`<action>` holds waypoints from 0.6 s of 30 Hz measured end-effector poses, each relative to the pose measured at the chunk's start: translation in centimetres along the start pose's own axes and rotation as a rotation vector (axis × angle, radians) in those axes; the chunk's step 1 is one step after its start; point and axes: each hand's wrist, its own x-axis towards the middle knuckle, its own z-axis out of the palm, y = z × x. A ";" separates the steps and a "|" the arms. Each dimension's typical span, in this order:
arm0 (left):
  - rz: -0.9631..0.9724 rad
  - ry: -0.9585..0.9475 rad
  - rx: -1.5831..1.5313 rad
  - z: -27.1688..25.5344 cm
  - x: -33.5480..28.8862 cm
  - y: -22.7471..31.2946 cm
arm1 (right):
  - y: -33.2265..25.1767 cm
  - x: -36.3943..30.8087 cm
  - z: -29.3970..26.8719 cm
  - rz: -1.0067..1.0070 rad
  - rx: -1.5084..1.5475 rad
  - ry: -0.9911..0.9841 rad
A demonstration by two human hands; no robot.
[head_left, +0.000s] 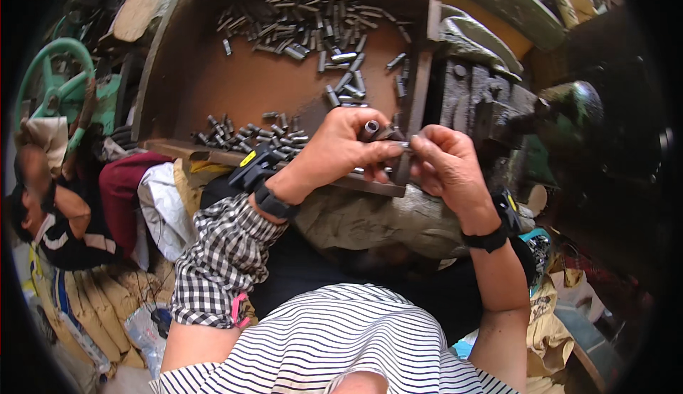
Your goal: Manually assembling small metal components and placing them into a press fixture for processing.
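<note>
Over the near right corner of the wooden tray [185,95], my left hand [334,145] is closed around a few short metal tubes [371,128]. The hollow end of one points up between thumb and fingers. My right hand [452,163] is beside it, thumb and fingers pinched on a small shiny metal piece [404,145] at the left thumb's tip. That piece's exact shape is too small to tell. Loose metal tubes [345,81] lie scattered at the tray's far side and right, and another heap of short tubes [249,134] lies along its near left edge.
Right of the tray stands a dark, greasy machine [491,109] with a rounded green part [576,109]. A green handwheel [53,84] is at the far left. Below it another person [64,216] is close by. A grey cloth [384,219] hangs under the tray's near edge.
</note>
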 end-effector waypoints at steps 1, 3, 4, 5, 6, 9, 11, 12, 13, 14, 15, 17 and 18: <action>0.021 0.050 0.084 0.7 0.2 0.2 | 0.0 -0.1 0.0 -0.026 -0.019 0.028; 0.005 0.042 -0.003 0.8 0.3 0.0 | 0.4 -0.3 0.4 -0.053 -0.079 0.079; -0.022 0.066 -0.085 0.7 0.2 -0.2 | 0.4 -0.5 0.7 -0.054 -0.130 0.095; -0.029 0.069 -0.134 0.7 0.1 -0.3 | 0.5 -0.4 0.7 -0.105 -0.176 0.091; -0.036 0.070 -0.182 0.9 0.0 -0.3 | 0.5 -0.4 0.6 -0.157 -0.223 0.087; 0.041 0.067 -0.204 0.6 -0.1 -0.8 | 0.2 -1.1 1.5 -0.214 -0.338 0.107; 0.075 0.035 -0.200 0.4 0.0 -1.2 | 0.9 -1.3 1.4 -0.288 -0.423 0.147; 0.065 0.041 -0.218 0.4 -0.2 -1.3 | 1.0 -1.6 1.4 -0.393 -0.485 0.191; 0.054 0.042 -0.231 0.6 -0.2 -1.1 | 0.2 -2.3 1.4 -0.381 -0.476 0.218; 0.062 0.026 -0.221 0.8 -0.4 -1.2 | -0.4 -3.6 1.6 -0.397 -0.476 0.232; 0.049 0.054 -0.262 0.9 -0.7 -1.4 | -1.0 -5.4 2.0 -0.614 -0.670 0.325; 0.021 0.133 -0.297 1.2 -1.3 -1.7 | -2.7 -10.9 3.0 -0.836 -0.907 0.390; 0.030 0.141 -0.294 1.4 -1.6 -1.7 | -3.4 -14.2 3.2 -0.847 -0.947 0.358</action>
